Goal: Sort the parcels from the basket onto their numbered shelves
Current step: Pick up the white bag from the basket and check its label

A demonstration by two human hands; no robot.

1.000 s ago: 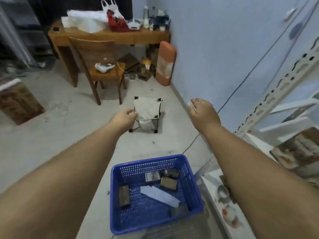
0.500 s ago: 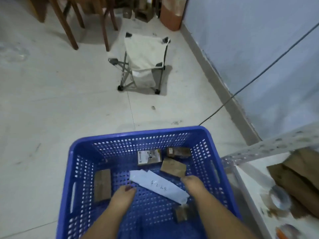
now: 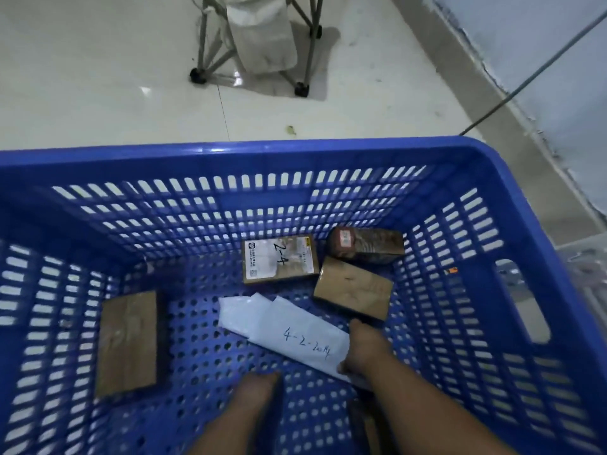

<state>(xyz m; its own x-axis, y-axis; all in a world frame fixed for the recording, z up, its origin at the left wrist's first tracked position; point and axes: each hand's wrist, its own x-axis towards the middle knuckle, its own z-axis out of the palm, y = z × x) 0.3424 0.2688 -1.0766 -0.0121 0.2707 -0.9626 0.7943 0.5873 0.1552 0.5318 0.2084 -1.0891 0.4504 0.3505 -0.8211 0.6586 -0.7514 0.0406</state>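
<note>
Your right hand (image 3: 363, 351) is down in the basket (image 3: 295, 152), on the near end of the white mailer (image 3: 289, 333). Fingers curl over its edge, thumb side against the paper, so it reads as a grip on the mailer, though the underside of the hold is hidden. The mailer lies flat on the basket floor, centre-right, handwriting up: "4-2-" and more I can't read.

Your left hand (image 3: 258, 387) is also inside, low over the floor just left of the mailer's near end, not touching it. Fingers point down and away from the camera; can't tell how far apart they are. It holds nothing I can see.

Rest of the basket:
- "2-4" box (image 3: 281, 259), flat near the far wall, label up.
- Dark box (image 3: 366, 246) in the far right corner, just beside the "2-4" box.
- Brown box (image 3: 353, 287), tilted, in front of the dark box, just beyond your right hand.
- Flat brown box (image 3: 128, 343) by the left wall, well apart from the others.
- Another brown item (image 3: 364, 425) under your right forearm, mostly hidden.

Outside: folding stool (image 3: 259, 37) on the floor beyond the basket, cable (image 3: 525, 80) running along the wall at right.
</note>
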